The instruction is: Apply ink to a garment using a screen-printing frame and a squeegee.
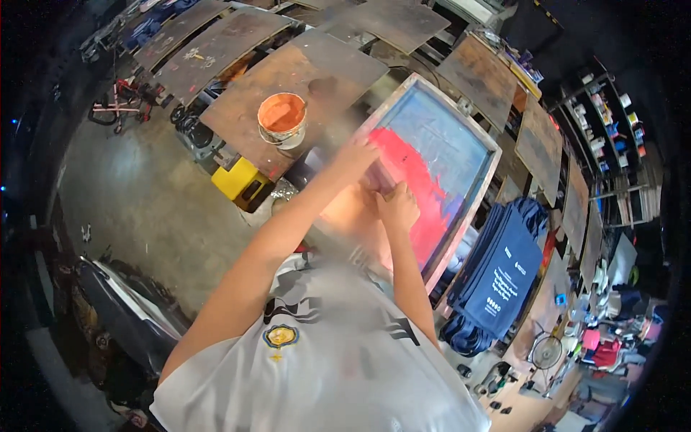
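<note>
A screen-printing frame [484, 176] with pale wooden edges lies tilted in front of me. Its mesh is blue at the far end, and pink-red ink [412, 173] covers much of the middle and near part. Both hands grip a squeegee [381, 177] set on the mesh. My left hand [358, 156] is closed on its far-left end, while my right hand [398, 207] closes round the nearer end, thumb up. The squeegee's lower edge is partly hidden by my fingers. Some blur covers the frame's left side.
Left of the frame, a white bucket [283, 121] with orange ink stands on a stained board [317, 65]. Beside that board sits a yellow box-like object [241, 183]. A stack of navy fabric bags [497, 270] lies to the right. More boards stand in rows beyond; shelves [604, 126] hold containers.
</note>
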The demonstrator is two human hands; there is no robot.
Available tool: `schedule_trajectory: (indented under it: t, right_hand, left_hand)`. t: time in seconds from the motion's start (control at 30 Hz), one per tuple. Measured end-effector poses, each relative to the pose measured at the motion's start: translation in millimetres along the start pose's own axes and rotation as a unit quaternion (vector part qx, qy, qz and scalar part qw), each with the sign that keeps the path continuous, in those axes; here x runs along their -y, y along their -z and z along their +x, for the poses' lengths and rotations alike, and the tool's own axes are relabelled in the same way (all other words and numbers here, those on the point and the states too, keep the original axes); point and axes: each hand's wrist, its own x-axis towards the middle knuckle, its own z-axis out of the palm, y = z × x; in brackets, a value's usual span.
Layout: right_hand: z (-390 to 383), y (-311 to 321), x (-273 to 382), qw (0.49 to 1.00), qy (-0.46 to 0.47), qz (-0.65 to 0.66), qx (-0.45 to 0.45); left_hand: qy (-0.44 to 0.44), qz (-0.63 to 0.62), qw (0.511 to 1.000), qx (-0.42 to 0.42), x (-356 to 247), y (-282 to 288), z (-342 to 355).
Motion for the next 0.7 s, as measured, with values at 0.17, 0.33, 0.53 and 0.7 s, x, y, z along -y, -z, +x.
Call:
schedule_trajectory:
  t: [0.17, 0.33, 0.53, 0.7]
  right_hand:
    - [33, 14, 8, 0.990, 0.105, 0.018, 0.089]
    - [58, 0, 18, 0.960, 0.260, 0.003, 0.101]
    - [78, 0, 33, 0.886, 0.434, 0.016, 0.164]
    - [87, 2, 32, 0.868, 0.445, 0.014, 0.220]
  left_hand:
    - [0.091, -0.068, 0.984, -0.137, 10, -11, -48]
    - [0.233, -0.112, 0.958, -0.126, -26, 37, -87]
    - [0.348, -0.045, 0.930, -0.113, -51, 43, -113]
    - [0.380, -0.051, 0.918, -0.097, -59, 44, -111]
